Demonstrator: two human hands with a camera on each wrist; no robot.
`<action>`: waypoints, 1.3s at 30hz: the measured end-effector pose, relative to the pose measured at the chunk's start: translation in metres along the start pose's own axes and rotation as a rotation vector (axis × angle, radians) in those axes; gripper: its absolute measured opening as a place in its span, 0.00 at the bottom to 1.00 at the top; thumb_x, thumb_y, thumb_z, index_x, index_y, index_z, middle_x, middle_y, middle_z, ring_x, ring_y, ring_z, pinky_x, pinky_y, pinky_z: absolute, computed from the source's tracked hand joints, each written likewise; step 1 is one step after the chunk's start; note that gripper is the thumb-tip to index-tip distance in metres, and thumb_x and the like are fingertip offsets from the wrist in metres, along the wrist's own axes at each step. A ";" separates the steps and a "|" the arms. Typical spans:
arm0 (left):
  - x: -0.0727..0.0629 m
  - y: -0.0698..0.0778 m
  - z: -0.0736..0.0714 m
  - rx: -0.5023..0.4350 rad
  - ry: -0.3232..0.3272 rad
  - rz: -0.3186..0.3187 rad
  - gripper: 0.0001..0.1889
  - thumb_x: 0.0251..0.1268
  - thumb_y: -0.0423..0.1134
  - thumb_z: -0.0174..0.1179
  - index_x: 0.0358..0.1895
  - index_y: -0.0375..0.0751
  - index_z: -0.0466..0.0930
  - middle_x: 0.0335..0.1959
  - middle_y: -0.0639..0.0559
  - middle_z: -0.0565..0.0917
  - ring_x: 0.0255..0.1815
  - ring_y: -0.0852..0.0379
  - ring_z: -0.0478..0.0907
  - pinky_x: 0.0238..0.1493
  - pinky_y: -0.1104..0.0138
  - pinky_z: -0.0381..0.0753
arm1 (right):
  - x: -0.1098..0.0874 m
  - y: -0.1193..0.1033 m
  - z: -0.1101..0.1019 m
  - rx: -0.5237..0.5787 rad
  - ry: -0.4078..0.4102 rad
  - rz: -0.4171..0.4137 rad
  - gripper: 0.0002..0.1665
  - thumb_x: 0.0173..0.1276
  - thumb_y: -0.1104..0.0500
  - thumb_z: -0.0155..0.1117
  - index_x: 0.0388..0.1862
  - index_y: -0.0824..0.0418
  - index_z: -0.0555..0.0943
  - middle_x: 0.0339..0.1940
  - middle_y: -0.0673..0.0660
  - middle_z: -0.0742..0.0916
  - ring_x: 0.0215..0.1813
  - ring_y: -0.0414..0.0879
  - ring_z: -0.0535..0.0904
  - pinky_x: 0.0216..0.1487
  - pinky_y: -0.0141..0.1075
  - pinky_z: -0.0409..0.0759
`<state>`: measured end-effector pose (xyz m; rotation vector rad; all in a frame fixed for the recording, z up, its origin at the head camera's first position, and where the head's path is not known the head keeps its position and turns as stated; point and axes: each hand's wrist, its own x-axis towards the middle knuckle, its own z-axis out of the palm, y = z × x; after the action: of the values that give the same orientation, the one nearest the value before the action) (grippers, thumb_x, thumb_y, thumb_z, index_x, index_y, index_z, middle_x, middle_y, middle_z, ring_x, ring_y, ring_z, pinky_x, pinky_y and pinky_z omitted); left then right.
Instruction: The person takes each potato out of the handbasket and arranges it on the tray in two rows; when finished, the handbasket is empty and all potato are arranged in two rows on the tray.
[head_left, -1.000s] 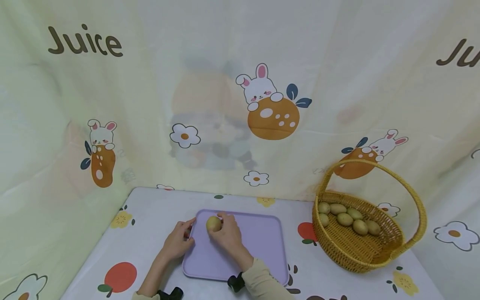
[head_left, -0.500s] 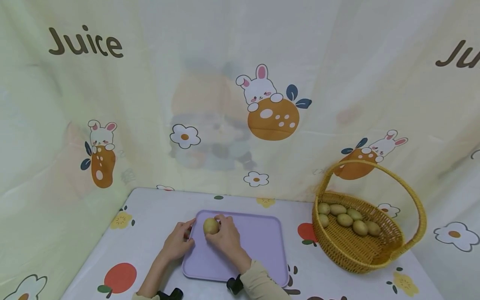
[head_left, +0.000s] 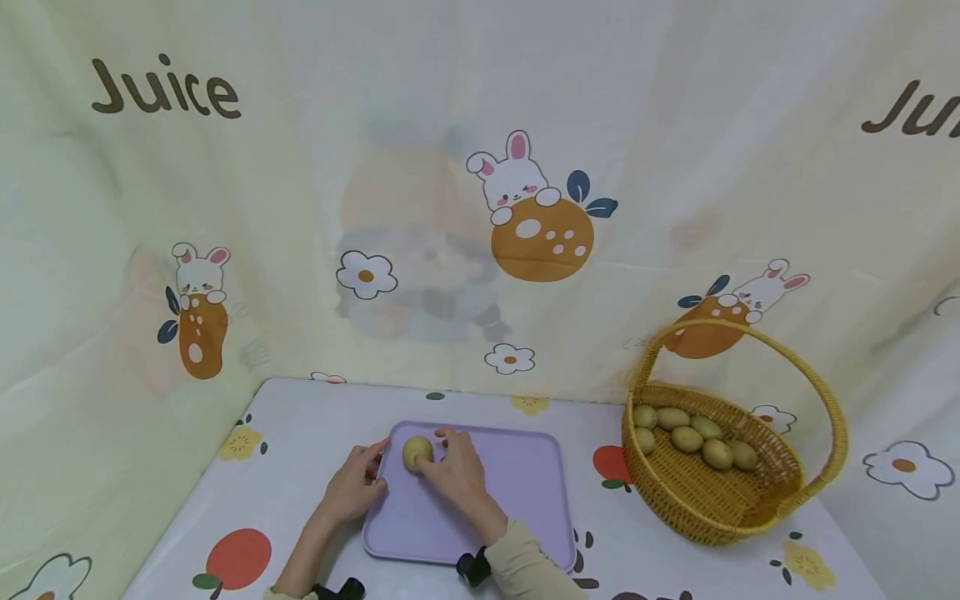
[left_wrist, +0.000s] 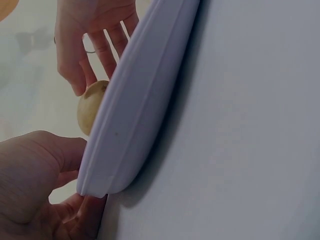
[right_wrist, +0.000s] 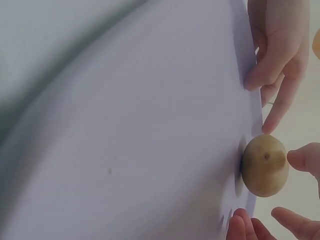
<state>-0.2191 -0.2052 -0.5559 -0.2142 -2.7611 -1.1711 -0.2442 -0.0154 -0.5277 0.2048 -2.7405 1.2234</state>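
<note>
A yellowish, rounded fruit or potato (head_left: 417,454) sits near the far left corner of the lilac tray (head_left: 510,492). My right hand (head_left: 459,475) is spread around it. In the right wrist view the thumb (right_wrist: 305,159) is right at the side of the yellowish piece (right_wrist: 265,167), while the other fingers stand apart from it. At the tray's left edge my left hand (head_left: 352,483) grips the rim. In the left wrist view its thumb lies against the tray wall (left_wrist: 130,100) and the other fingers are partly hidden under the corner.
To the right stands a yellow wicker basket (head_left: 712,533) with a tall arched handle. Several similar yellow-green pieces (head_left: 686,439) lie in its far left part. A patterned cloth covers the table (head_left: 300,433), and a printed curtain (head_left: 420,192) hangs behind it.
The yellowish piece has shifted slightly left on the tray. My right hand's fingers have loosened and spread away from it. My left hand stays at the tray edge.
</note>
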 end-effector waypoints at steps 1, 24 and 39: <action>0.000 0.000 0.000 0.000 0.000 0.002 0.34 0.49 0.27 0.62 0.67 0.34 0.72 0.45 0.45 0.75 0.35 0.58 0.73 0.34 0.66 0.70 | 0.000 0.000 -0.001 0.003 -0.002 0.001 0.32 0.47 0.50 0.73 0.51 0.63 0.81 0.40 0.59 0.81 0.33 0.46 0.74 0.33 0.41 0.71; 0.000 -0.001 -0.001 -0.015 0.005 0.011 0.34 0.50 0.28 0.61 0.67 0.33 0.72 0.43 0.47 0.75 0.35 0.59 0.72 0.34 0.67 0.69 | 0.003 0.012 -0.020 0.223 0.004 0.046 0.27 0.56 0.54 0.71 0.50 0.70 0.82 0.39 0.65 0.85 0.43 0.58 0.80 0.43 0.47 0.76; -0.001 -0.003 0.000 -0.026 -0.006 0.005 0.34 0.49 0.28 0.62 0.67 0.35 0.72 0.45 0.47 0.75 0.36 0.58 0.73 0.34 0.66 0.70 | 0.005 0.026 -0.035 0.216 0.035 0.069 0.26 0.56 0.55 0.71 0.50 0.70 0.82 0.39 0.67 0.86 0.44 0.60 0.81 0.46 0.50 0.76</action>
<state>-0.2189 -0.2072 -0.5576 -0.2274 -2.7501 -1.2082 -0.2517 0.0279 -0.5227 0.1091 -2.6036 1.5260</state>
